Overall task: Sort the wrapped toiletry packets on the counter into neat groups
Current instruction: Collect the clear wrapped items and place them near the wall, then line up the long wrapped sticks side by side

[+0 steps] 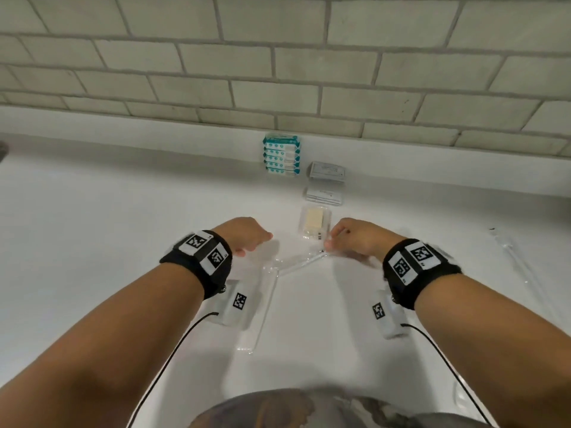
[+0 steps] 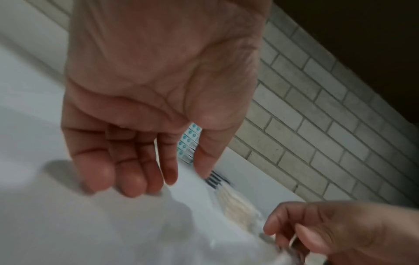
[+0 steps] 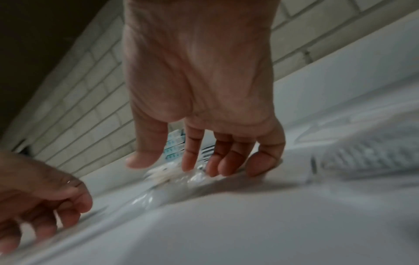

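Two long clear wrapped packets lie on the white counter (image 1: 92, 211): one slanted (image 1: 301, 264) between my hands, one lengthwise (image 1: 265, 307) under my left wrist. My right hand (image 1: 332, 240) touches the slanted packet's far end with straight fingertips (image 3: 188, 165), thumb apart from them. My left hand (image 1: 259, 242) hovers over the counter, fingers (image 2: 133, 186) loosely curled and holding nothing. A clear packet with a pale soap bar (image 1: 315, 225) lies just beyond both hands. Behind it are two flat grey-white packet piles (image 1: 324, 196) (image 1: 328, 172) and a stack of teal-and-white packets (image 1: 281, 157).
A tiled wall (image 1: 278, 72) rises right behind the stacks. Another long clear packet (image 1: 519, 267) lies far to the right on the counter. Both wrist views are motion-blurred. Cables run back from my wristbands toward my body.
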Demonstrator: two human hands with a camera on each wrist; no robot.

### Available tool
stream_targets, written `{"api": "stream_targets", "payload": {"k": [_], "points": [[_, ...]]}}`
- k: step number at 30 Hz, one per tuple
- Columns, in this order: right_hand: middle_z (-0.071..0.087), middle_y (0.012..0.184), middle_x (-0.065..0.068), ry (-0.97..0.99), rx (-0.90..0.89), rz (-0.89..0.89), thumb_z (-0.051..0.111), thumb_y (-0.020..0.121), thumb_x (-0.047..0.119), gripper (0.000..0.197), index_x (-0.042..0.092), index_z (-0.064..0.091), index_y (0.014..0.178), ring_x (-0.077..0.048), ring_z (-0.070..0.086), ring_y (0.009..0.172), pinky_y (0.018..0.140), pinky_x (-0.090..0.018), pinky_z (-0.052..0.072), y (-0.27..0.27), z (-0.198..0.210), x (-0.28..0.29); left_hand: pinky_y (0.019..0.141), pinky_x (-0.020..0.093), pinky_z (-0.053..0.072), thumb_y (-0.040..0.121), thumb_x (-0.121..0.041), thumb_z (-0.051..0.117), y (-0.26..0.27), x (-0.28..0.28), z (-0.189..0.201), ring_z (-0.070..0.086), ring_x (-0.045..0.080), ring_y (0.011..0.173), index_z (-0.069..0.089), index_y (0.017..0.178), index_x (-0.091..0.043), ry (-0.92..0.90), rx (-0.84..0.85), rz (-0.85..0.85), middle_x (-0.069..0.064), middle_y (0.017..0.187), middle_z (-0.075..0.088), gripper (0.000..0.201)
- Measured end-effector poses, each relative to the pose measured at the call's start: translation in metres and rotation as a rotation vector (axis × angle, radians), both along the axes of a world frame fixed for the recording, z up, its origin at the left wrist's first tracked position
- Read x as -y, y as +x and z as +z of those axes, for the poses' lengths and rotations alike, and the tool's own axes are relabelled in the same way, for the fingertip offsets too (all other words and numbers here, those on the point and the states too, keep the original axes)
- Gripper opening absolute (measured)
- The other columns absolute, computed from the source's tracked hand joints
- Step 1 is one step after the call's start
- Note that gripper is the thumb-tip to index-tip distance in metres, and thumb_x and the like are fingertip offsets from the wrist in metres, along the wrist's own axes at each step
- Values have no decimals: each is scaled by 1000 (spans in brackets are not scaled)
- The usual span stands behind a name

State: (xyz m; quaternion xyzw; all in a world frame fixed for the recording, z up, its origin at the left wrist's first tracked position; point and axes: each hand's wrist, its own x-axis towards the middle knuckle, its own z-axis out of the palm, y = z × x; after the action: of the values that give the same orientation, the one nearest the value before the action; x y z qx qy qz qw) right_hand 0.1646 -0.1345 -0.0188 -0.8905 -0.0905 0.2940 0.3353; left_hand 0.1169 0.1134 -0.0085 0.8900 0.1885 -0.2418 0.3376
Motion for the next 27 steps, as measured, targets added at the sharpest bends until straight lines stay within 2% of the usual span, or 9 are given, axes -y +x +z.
{"api": "stream_targets", "payload": {"k": [2, 4, 6, 8, 11, 15, 19, 23, 27], "points": [[48, 108, 0, -259, 177, 175, 68, 78, 50, 42, 28, 56, 111, -20, 49, 98, 82, -34, 45, -20, 0, -3, 60, 27, 43, 87, -34, 50, -22, -4, -2, 47, 18, 59, 49, 69, -16, 68, -44, -92, 0, 64, 48, 25], [42, 111, -1, -475, 360, 295, 65, 76, 52, 45, 30, 52, 113, -24, 44, 104, 89, -43, 45, -42, -4, -10, 63, 28, 46, 85, -45, 52, -44, -2, -1, 50, 20, 63, 53, 76, -16, 108, -63, -156, -1, 64, 48, 31], [43, 114, -3, -602, 450, 352, 62, 81, 48, 45, 24, 49, 116, -27, 44, 106, 92, -47, 41, -59, -6, -17, 62, 27, 48, 82, -56, 56, -63, 4, -1, 52, 18, 61, 54, 89, -16, 153, -65, -206, -2, 69, 52, 41], [46, 115, -5, -681, 488, 400, 60, 86, 45, 44, 19, 48, 118, -28, 47, 106, 92, -46, 40, -72, -6, -21, 69, 28, 50, 74, -63, 62, -79, 11, -2, 56, 14, 67, 47, 114, -18, 234, -60, -255, -1, 91, 58, 62], [53, 109, -5, -636, 518, 456, 58, 91, 34, 34, 17, 47, 117, -26, 53, 95, 82, -40, 43, -94, 0, -22, 71, 29, 48, 74, -53, 70, -94, 23, -10, 57, 17, 80, 36, 130, -17, 324, -15, -320, 4, 120, 49, 74], [58, 106, -6, -622, 415, 483, 52, 86, 7, 28, 11, 49, 114, -24, 53, 81, 67, -34, 42, -122, 10, -10, 71, 28, 45, 79, -34, 69, -100, 42, -16, 57, 23, 91, 32, 133, -16, 298, 72, -352, 9, 122, 47, 68], [60, 114, -7, -635, 314, 334, 45, 89, 7, 29, 9, 51, 118, -24, 54, 90, 72, -32, 41, -132, 25, 22, 73, 25, 41, 80, -25, 68, -99, 63, -21, 55, 20, 91, 26, 140, -22, 232, 137, -393, 5, 120, 46, 73], [58, 106, -6, -555, 270, 33, 45, 92, 14, 26, 9, 49, 118, -21, 51, 87, 73, -30, 42, -140, 42, 89, 79, 26, 44, 82, -36, 66, -94, 94, -17, 56, 22, 105, 18, 147, -24, 186, 161, -496, 8, 139, 42, 82], [50, 86, 2, -442, 324, -329, 56, 90, 23, 13, 12, 51, 93, -20, 48, 84, 59, -23, 34, -153, 46, 165, 102, 36, 42, 84, -45, 64, -84, 131, -11, 45, 26, 129, 21, 149, -23, 195, 237, -595, 8, 147, 32, 81]]}}
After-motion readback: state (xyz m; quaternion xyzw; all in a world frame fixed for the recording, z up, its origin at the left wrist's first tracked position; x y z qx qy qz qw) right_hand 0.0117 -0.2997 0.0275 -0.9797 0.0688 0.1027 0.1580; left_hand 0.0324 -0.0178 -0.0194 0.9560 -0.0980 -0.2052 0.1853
